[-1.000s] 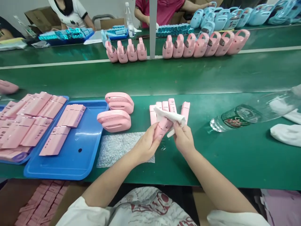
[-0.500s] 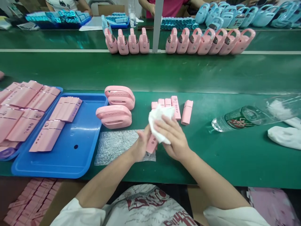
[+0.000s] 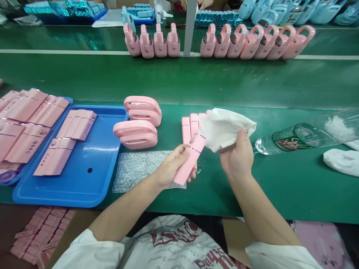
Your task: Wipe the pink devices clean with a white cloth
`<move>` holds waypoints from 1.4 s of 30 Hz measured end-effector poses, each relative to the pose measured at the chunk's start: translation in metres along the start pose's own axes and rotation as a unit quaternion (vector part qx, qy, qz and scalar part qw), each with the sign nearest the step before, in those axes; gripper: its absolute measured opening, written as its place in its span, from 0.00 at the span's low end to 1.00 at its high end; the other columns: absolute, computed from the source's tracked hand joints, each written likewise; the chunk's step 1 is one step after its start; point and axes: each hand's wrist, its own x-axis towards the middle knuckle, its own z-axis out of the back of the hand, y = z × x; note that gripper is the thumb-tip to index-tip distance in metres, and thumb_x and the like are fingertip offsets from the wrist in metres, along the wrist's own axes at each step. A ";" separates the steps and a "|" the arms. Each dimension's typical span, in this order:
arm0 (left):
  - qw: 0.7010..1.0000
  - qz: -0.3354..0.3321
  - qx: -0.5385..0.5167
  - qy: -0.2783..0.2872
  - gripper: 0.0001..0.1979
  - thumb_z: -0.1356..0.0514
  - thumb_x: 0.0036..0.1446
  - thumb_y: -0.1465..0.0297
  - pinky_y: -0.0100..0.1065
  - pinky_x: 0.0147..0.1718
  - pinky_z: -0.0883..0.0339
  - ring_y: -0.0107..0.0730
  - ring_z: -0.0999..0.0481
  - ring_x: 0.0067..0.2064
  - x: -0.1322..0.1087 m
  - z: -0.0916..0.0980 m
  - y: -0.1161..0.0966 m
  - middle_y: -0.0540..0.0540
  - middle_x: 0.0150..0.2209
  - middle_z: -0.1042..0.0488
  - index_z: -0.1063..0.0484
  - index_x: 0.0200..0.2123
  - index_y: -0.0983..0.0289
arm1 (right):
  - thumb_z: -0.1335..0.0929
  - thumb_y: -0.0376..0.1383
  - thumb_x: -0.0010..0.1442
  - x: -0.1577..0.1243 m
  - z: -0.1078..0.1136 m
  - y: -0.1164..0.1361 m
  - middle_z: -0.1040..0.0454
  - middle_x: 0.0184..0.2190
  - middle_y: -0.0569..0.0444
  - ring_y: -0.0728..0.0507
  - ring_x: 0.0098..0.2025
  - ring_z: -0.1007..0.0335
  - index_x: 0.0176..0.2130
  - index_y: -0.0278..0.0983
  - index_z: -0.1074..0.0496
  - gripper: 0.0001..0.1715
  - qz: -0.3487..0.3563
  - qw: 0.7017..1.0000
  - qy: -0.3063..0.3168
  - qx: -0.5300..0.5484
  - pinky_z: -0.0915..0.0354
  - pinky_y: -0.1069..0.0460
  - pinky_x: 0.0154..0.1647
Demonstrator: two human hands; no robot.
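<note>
My left hand is closed around a slim pink bar-shaped device, held slanted above the green bench. My right hand grips a white cloth, lifted off to the right of the device and spread loosely. Behind the cloth, several more pink bars lie side by side on the bench, partly hidden by it. A sheet of bubble wrap lies flat under my left wrist.
Two pink handled cases lie left of the bars. A blue tray holds pink bars. A plastic bottle lies at right beside white cloths. Rows of pink cases stand past the conveyor belt.
My right hand has pulled the cloth off the pink bar and moved it up and right. The bar in my left hand now shows fully.
</note>
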 end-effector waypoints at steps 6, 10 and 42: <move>0.998 0.020 -0.056 -0.020 0.35 0.49 0.51 0.36 0.25 0.13 0.44 0.22 0.35 0.17 0.005 -0.002 0.000 0.49 0.26 0.30 0.34 0.40 0.63 | 0.39 0.45 0.67 -0.021 -0.003 -0.001 0.26 0.54 0.47 0.37 0.57 0.30 0.54 0.41 0.28 0.21 0.145 0.953 0.195 -0.181 0.28 0.42 0.53; 0.989 0.049 -0.130 -0.053 0.46 0.63 0.51 0.33 0.28 0.16 0.41 0.27 0.31 0.20 0.005 -0.001 -0.001 0.51 0.23 0.31 0.32 0.49 0.66 | 0.39 0.35 0.66 -0.035 -0.008 -0.003 0.31 0.59 0.46 0.40 0.68 0.46 0.62 0.37 0.36 0.26 0.394 0.796 0.387 -0.247 0.49 0.40 0.70; 0.983 0.066 -0.124 -0.122 0.11 0.37 0.56 0.63 0.24 0.14 0.38 0.23 0.33 0.18 0.013 0.009 0.006 0.48 0.23 0.31 0.25 0.39 0.64 | 0.40 0.38 0.67 -0.022 -0.004 -0.008 0.24 0.52 0.51 0.40 0.62 0.35 0.52 0.39 0.27 0.19 0.355 0.845 0.326 -0.231 0.42 0.39 0.66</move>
